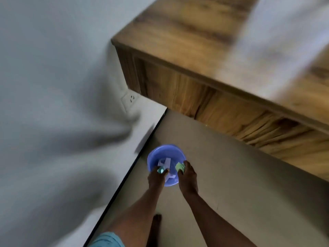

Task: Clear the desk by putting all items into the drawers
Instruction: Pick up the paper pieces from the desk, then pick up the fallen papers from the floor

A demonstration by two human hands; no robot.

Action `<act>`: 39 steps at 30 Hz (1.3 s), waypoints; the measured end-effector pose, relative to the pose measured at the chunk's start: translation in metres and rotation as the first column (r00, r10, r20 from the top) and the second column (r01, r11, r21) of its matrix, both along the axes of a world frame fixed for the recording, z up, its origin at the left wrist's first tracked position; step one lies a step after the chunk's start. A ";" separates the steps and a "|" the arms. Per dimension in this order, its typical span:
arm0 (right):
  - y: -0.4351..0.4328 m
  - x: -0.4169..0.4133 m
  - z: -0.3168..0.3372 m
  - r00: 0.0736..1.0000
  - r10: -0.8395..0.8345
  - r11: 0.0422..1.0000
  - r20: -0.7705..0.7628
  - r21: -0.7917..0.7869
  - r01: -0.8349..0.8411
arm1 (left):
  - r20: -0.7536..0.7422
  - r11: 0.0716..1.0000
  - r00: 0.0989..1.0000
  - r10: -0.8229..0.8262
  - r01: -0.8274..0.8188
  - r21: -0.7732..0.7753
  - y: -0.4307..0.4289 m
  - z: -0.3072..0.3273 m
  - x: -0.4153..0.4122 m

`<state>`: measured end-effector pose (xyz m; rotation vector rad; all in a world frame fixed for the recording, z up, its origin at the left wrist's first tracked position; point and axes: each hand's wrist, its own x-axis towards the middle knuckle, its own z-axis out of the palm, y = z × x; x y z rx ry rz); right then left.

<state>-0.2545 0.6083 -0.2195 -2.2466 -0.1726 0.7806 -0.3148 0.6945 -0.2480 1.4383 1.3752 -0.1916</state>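
Reaching down with both arms into blue plastic basin [160,154] sitting on grey floor [231,175] beside white wall [53,86]. Left hand [156,177] closing fingers around small teal object [161,169]. Right hand [187,175] pinching green paper piece [179,166]. White paper scraps [165,162] lying inside basin between hands. Wooden desk [195,50] standing well apart, beyond basin, image blurring heavily there. Drawer fronts not clearly distinguishable.

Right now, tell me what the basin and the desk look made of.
Basin: probably plastic, going by its even blue-violet colour and smooth, thin, rounded rim.
Desk: wood or wood-look laminate, brown with streaky grain, matte; motion blur leaves it open which.
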 end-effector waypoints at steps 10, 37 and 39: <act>0.029 0.018 -0.096 0.992 0.127 0.991 0.007 -0.037 -0.127 | 0.117 0.973 0.974 0.196 -0.179 -0.145 0.023 -0.120 0.024; -0.043 -0.044 0.078 0.845 0.527 0.833 0.093 -0.256 -0.491 | 0.044 0.985 0.999 0.014 -0.022 0.173 -0.052 0.095 -0.058; -0.053 -0.052 0.088 0.779 0.614 0.777 0.125 -0.268 -0.569 | 0.019 0.976 1.000 0.019 -0.023 0.216 -0.065 0.114 -0.073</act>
